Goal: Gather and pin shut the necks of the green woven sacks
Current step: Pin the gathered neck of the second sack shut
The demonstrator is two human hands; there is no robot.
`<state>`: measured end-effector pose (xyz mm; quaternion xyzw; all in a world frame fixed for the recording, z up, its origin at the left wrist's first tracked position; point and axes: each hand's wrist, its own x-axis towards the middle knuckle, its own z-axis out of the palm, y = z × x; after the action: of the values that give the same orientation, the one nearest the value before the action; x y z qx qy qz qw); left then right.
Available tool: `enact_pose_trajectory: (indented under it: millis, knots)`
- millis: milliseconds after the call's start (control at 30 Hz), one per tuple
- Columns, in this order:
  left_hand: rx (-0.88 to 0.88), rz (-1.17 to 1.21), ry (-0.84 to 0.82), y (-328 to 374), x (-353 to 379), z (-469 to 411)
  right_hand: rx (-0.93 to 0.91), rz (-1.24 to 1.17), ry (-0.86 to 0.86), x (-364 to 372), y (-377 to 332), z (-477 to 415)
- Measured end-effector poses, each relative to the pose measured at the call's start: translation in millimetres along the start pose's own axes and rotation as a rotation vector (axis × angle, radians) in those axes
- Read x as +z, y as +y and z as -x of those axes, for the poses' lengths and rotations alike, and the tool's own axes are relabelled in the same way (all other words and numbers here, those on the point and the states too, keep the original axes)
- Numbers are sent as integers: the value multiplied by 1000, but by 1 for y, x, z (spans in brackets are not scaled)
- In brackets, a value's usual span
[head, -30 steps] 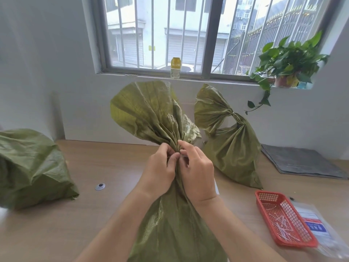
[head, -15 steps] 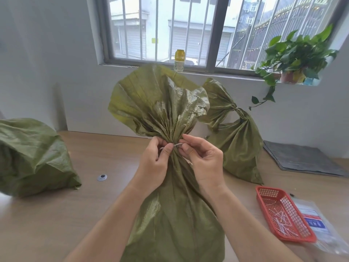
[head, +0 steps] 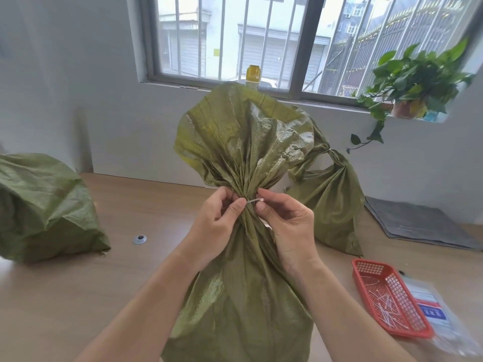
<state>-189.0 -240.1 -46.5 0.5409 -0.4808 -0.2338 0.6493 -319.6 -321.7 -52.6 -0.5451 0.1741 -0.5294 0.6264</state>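
Green woven sack [head: 235, 296] stood at the desk's [head: 130, 296] near edge, so its neck [head: 247, 189] rose to working height. My left hand [head: 217, 226] pinched the gathered neck to hold its pleats; my right hand [head: 287, 226] pinched a white pin [head: 253, 201] against it.

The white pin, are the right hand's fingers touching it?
Touching. The head view shows the right hand pinching the white pin between thumb and forefinger at the neck of the sack, which the left hand grips.
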Motion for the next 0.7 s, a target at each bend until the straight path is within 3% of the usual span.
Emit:
enact_pose_trajectory:
  millis: [700]
  knots:
    - [-153, 222, -5, 0, -2, -1, -31, 115, -15, -4, -2, -10]
